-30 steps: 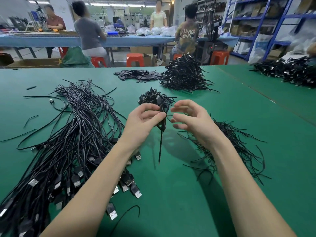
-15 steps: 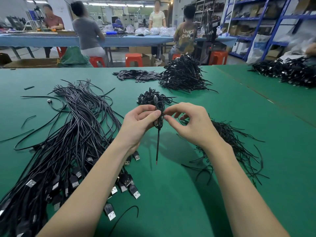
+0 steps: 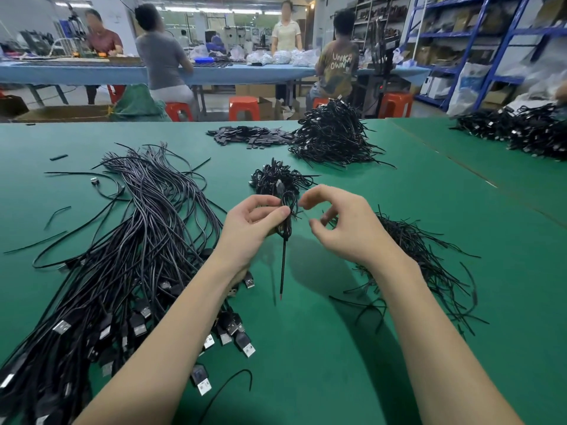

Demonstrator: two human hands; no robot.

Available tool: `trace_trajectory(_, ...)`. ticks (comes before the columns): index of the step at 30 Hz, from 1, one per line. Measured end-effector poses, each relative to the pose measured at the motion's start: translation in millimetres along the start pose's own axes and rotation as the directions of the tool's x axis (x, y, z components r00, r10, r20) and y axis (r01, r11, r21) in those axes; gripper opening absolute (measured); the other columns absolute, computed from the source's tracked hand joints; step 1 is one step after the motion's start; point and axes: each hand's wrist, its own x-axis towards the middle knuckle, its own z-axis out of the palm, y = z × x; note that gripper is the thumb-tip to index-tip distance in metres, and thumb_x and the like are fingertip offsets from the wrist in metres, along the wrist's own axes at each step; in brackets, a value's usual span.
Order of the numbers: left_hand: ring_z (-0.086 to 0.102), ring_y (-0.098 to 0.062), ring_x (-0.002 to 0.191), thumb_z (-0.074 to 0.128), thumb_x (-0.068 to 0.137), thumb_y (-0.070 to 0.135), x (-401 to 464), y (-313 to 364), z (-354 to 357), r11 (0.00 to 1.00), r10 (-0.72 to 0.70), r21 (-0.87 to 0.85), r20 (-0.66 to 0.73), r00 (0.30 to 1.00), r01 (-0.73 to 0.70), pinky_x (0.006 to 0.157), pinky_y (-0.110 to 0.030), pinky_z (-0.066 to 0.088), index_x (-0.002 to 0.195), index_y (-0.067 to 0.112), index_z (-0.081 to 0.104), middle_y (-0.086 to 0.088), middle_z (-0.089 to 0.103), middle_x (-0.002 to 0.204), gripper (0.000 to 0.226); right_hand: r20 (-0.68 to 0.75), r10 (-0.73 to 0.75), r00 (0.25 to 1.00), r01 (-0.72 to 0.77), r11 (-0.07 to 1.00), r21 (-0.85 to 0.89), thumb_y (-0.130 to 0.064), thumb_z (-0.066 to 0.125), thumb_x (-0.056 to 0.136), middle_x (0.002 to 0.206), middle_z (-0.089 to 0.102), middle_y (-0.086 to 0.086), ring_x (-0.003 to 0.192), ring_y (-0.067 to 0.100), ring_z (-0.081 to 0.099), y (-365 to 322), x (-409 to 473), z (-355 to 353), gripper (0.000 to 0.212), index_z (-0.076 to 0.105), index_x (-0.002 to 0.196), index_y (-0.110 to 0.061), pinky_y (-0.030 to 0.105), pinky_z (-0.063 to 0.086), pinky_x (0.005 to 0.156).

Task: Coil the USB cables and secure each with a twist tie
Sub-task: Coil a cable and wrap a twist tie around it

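Your left hand [image 3: 248, 223] pinches the coiled black USB cable [image 3: 287, 216]; your right hand [image 3: 343, 223], fingers curled, holds nothing visible. "UNKNOWN" olive shirt [image 3: 339, 67] at 12 o'clock.

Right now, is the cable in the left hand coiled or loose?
Coiled: the left hand pinches the USB cable bunched into loops, one straight end hanging down.

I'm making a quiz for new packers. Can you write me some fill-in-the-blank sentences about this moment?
1. The coiled cable is held in the ____ hand.
2. The loose twist ties lie under the ____ forearm.
3. The table has a ____ surface.

Missing words: left; right; green
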Motion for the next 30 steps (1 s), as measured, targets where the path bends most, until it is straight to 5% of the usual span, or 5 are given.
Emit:
trace_trajectory(10,0.070,-0.008,0.077,0.077,0.085,0.011,-1,2,4,0.997,0.076,-0.002,0.024,0.997,-0.076,0.074,-0.016,0.052,0.100,0.017,0.068,-0.002,0.077,0.086,0.018,-0.087,0.174,0.981,-0.148,0.958,0.245,-0.030,0.077,0.087,0.067,0.071,-0.013,0.054,0.004,0.059,1,2,13,0.016,0.075,0.071,-0.026,0.018,0.045,0.054)
trace_trajectory(14,0.072,-0.009,0.083,0.078,0.085,0.012,-2,4,5,0.986,0.157,0.060,0.024,0.987,-0.158,0.078,-0.016,0.052,0.101,0.017,0.069,-0.002,0.078,0.090,0.019,0.450,0.455,0.769,-0.587,0.223,0.778,-0.016,0.069,0.091,0.064,0.061,-0.004,0.046,0.003,0.047,-8,3,18,0.015,0.071,0.076,-0.014,0.011,0.030,0.037)
trace_trajectory(20,0.066,-0.011,0.071,0.079,0.084,0.015,2,3,-2,0.999,0.001,-0.041,-0.014,1.000,-0.002,0.079,-0.028,0.051,0.099,0.016,0.069,-0.001,0.075,0.082,0.018,-0.105,-0.002,0.994,0.020,0.986,0.164,-0.028,0.080,0.083,0.091,0.071,-0.017,0.058,0.006,0.062,6,-2,18,0.024,0.067,0.101,-0.035,0.024,0.053,0.065)
trace_trajectory(27,0.067,-0.010,0.072,0.079,0.084,0.017,1,3,-2,1.000,0.014,-0.003,0.021,1.000,-0.014,0.075,-0.022,0.051,0.100,0.018,0.070,-0.003,0.077,0.086,0.018,-0.114,0.139,0.984,-0.092,0.935,0.342,-0.024,0.079,0.087,0.076,0.074,-0.013,0.057,0.004,0.061,9,-2,21,0.008,0.078,0.080,-0.028,0.016,0.045,0.056)
trace_trajectory(30,0.067,-0.007,0.073,0.079,0.085,0.019,0,4,-1,0.998,0.047,0.038,0.054,0.997,-0.049,0.072,-0.016,0.050,0.101,0.019,0.070,-0.003,0.077,0.088,0.019,0.325,0.420,0.847,-0.502,0.434,0.748,-0.013,0.074,0.087,0.069,0.069,-0.001,0.053,0.007,0.056,-1,0,21,0.011,0.075,0.076,-0.015,0.015,0.038,0.044)
